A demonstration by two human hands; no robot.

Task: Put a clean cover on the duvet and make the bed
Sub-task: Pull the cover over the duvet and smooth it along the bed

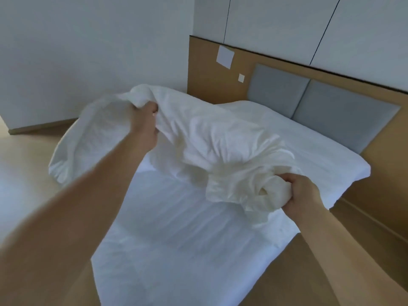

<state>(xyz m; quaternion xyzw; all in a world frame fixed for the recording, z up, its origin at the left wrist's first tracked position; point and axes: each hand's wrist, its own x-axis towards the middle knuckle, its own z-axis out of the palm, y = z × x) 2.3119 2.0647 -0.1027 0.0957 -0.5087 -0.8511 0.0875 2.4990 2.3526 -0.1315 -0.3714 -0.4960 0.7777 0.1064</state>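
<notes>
- The white bedding (212,138) is up off the mattress, a crumpled, creamy-white mass full of deep folds. Whether it is the cover or the duvet itself, I can't tell.
- It stretches across the head half of the bed (176,239), from beyond the left edge over to near the right edge.
- The left hand (146,127) is raised, arm stretched out, fingers curled tight into a fistful of cloth near the top of the heap.
- Past that hand the fabric balloons out and hangs over the floor (22,155) beside the left edge, its outline blurred.
- The right hand (302,193) sits lower, close to the right edge, clenched round a twisted, knotted wad of the same cloth.
- Between the two hands the fabric sags in the middle, and its underside meets the sheet.
- The bed wears a plain white sheet, lightly rippled, drawn down over the corner by the headboard (331,111).
- That headboard is two grey padded panels set into a wooden panel (207,80).
- On the wood there's a white sheet of paper (225,56) and, below it, a small pale switch plate (241,77).
- Above run white cupboard doors (276,25) with dark seams. To the left is a bare white wall (88,51), and the flooring is light wood-toned.
</notes>
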